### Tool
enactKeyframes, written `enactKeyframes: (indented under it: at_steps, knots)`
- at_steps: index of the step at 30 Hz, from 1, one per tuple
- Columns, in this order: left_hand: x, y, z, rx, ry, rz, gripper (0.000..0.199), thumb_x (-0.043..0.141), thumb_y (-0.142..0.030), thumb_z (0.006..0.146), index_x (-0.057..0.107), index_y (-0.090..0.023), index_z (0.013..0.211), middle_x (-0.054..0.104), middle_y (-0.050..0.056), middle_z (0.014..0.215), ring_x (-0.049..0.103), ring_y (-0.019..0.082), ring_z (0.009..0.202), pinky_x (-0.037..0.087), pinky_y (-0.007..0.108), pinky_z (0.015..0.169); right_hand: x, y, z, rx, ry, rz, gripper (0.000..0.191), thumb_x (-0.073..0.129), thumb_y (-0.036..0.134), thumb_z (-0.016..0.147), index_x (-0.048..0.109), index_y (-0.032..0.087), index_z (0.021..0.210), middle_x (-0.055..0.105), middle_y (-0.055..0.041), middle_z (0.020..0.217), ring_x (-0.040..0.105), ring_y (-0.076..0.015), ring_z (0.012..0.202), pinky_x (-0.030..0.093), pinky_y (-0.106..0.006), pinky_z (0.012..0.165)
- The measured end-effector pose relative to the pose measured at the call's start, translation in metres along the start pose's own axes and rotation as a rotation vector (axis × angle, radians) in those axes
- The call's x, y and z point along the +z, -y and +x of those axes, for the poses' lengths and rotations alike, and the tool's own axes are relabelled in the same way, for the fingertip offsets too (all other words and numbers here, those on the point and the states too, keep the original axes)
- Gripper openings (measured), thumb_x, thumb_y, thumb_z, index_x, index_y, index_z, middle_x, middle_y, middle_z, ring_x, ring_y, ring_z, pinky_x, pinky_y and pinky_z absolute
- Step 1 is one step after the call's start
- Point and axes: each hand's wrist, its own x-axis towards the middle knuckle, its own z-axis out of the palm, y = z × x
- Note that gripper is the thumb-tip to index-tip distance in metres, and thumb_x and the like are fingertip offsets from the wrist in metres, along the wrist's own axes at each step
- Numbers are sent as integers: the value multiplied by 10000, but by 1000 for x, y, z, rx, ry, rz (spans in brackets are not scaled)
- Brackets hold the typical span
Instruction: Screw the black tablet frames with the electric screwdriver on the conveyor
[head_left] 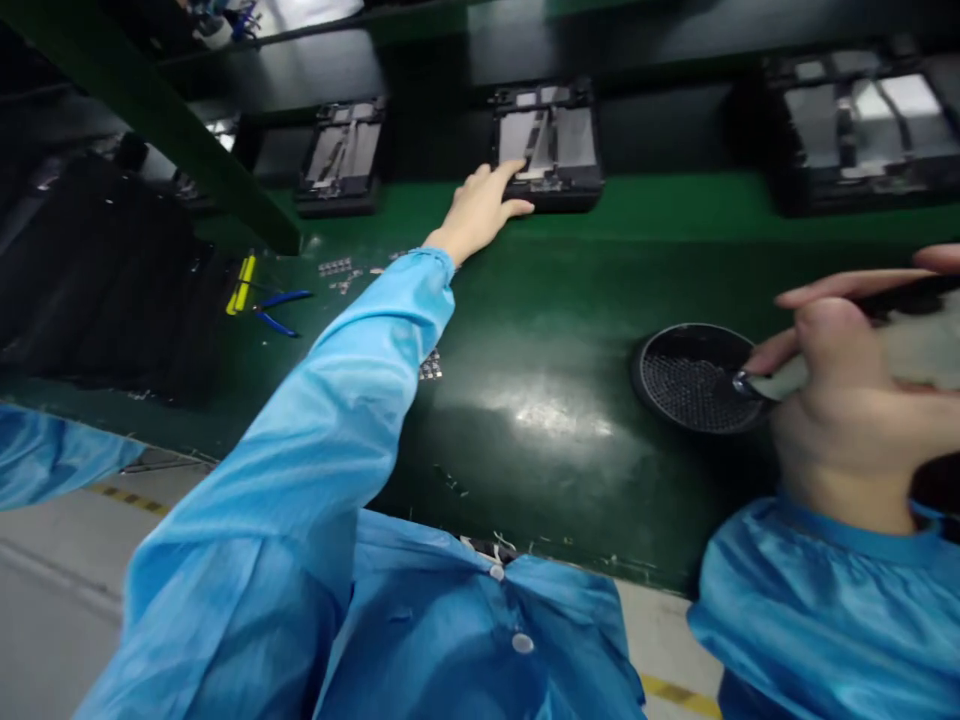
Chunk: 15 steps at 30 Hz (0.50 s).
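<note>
My left hand [484,208] reaches forward to an opened electronic device [559,150] with grey panels, a black frame and dark ribbon cables. Its fingers are stretched and its thumb is apart, with the fingertips at the device's left front edge. My right hand [855,400] is wrapped round a pale-handled screwdriver [926,345], partly cut off by the frame's right edge. The screwdriver's metal end is over a round black dish [641,385] on the bench. Many tiny pieces, apparently screws [694,390], lie in that dish.
Similar devices stand left [345,155] and right [870,130] on the green bench [540,320]. Blue-handled cutters [281,300], a yellow tool [241,285] and small metal parts [335,267] lie leftward. A green post [217,180] rises near a dark stack [112,280]. Another blue sleeve [60,455] shows at left.
</note>
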Motion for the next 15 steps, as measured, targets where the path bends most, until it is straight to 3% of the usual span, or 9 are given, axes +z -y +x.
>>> enactKeyframes:
  at_steps: [2, 4, 7, 9, 11, 13, 15]
  knots:
    - [-17, -14, -27, 54, 0, 47, 644, 792, -398, 988, 610, -209, 1577, 686, 76, 1536, 589, 235, 1446, 374, 382, 1318, 0, -3, 2, -79, 18, 31, 440, 827, 270, 867, 549, 149, 1186, 608, -21, 1008, 671, -89, 791, 458, -221, 506]
    - [-38, -27, -74, 106, 22, 48, 600, 790, -288, 982, 641, -163, 1550, 694, 115, 1496, 595, 266, 1442, 368, 399, 1327, 1, -4, 4, -133, -3, 96, 394, 829, 232, 856, 535, 143, 1103, 590, -11, 1031, 661, -76, 763, 426, -218, 478]
    - [-57, -42, -177, 168, 109, 74, 581, 817, -358, 981, 635, -241, 1521, 625, 146, 1519, 551, 344, 1499, 408, 492, 1334, 2, -6, 7, -178, 9, 131, 378, 817, 216, 854, 503, 144, 1052, 559, -17, 974, 616, -69, 679, 368, -236, 445]
    - [-58, -51, -250, 155, 149, 140, 608, 797, -366, 1001, 562, -270, 1553, 552, 164, 1579, 493, 380, 1576, 406, 584, 1342, 2, -7, 9, -181, 53, 123, 357, 791, 214, 880, 495, 148, 1067, 536, -15, 899, 590, -70, 648, 350, -248, 448]
    - [-54, -58, -306, 120, 163, 240, 631, 825, -397, 986, 545, -296, 1542, 481, 195, 1647, 478, 445, 1590, 447, 670, 1282, 2, -9, 11, -208, 74, 141, 368, 795, 226, 890, 495, 139, 1085, 544, -25, 954, 599, -59, 673, 344, -242, 448]
    - [-55, -60, -332, 83, 214, 351, 788, 894, -496, 920, 506, -346, 1590, 510, 207, 1659, 535, 504, 1525, 456, 743, 1222, 1, -12, 11, -242, 64, 152, 386, 810, 243, 890, 505, 124, 1096, 539, -36, 1101, 616, -38, 711, 371, -235, 454]
    - [-65, -51, -328, 66, 245, 396, 950, 915, -597, 867, 438, -397, 1664, 567, 192, 1652, 566, 531, 1487, 431, 785, 1215, 1, -17, 11, -256, 50, 134, 384, 809, 259, 901, 513, 112, 1098, 503, -41, 1236, 635, -22, 755, 405, -225, 471]
